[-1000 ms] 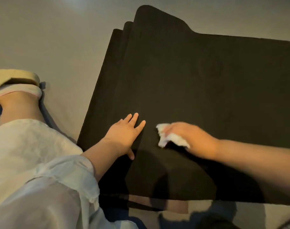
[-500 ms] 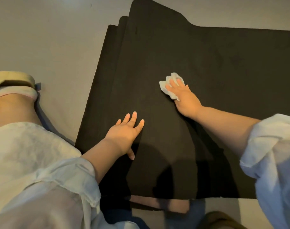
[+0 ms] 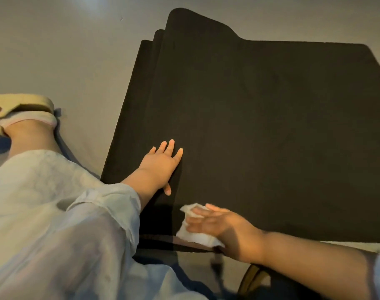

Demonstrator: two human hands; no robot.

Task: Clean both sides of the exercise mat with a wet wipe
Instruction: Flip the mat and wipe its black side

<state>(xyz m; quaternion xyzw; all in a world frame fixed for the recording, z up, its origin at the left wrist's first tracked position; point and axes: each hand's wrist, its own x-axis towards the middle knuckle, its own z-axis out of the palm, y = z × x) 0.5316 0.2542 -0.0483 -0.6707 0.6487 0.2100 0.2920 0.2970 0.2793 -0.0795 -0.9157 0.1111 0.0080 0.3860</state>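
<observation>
I see a dark exercise mat (image 3: 260, 126) filling the centre and right of the frame, folded so that stepped layer edges show along its upper left side. It lies on a pale grey floor (image 3: 65, 50). My left hand (image 3: 161, 165) lies flat on the mat at frame centre, fingers straight and pointing toward the top of the picture. My right hand (image 3: 215, 224), at lower centre, presses a crumpled white wet wipe (image 3: 195, 234) onto the mat's near edge with extended fingers; the hand is blurred. A pale sleeve (image 3: 94, 213) covers my left forearm at lower left. A foot in a beige sandal (image 3: 22, 109) sits at the left edge.
</observation>
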